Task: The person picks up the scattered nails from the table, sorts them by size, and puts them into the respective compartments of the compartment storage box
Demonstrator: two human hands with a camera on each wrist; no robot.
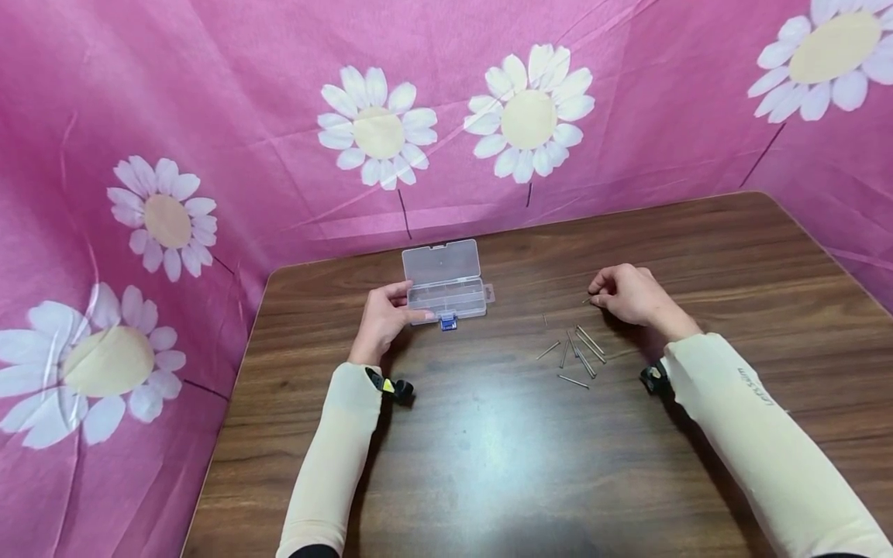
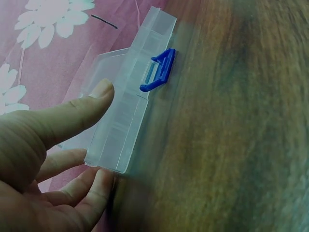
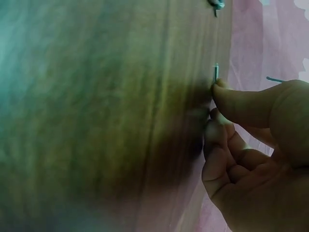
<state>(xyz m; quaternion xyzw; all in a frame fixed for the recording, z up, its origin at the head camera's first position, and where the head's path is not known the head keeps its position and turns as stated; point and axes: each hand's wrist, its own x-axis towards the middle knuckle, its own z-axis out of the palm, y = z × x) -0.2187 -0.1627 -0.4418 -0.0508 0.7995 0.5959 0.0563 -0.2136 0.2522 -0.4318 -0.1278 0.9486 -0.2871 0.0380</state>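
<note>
A clear plastic compartment box (image 1: pixel 446 299) lies on the table with its lid (image 1: pixel 443 263) raised at the back. My left hand (image 1: pixel 382 318) grips the box's left end, thumb along the front and fingers round the end. A blue latch (image 2: pixel 161 71) hangs from the box's front, beyond the thumb in the left wrist view. To the right, my right hand (image 1: pixel 628 294) pinches a small nail (image 3: pixel 216 72) between thumb and fingertips, close over the table. Part of that nail is hidden by the fingers.
Several loose nails (image 1: pixel 584 350) of different lengths lie on the brown wooden table (image 1: pixel 446 465), between the box and my right forearm. One short nail (image 1: pixel 546 319) lies apart, nearer the box. A pink flowered cloth (image 1: pixel 265 116) hangs behind the table.
</note>
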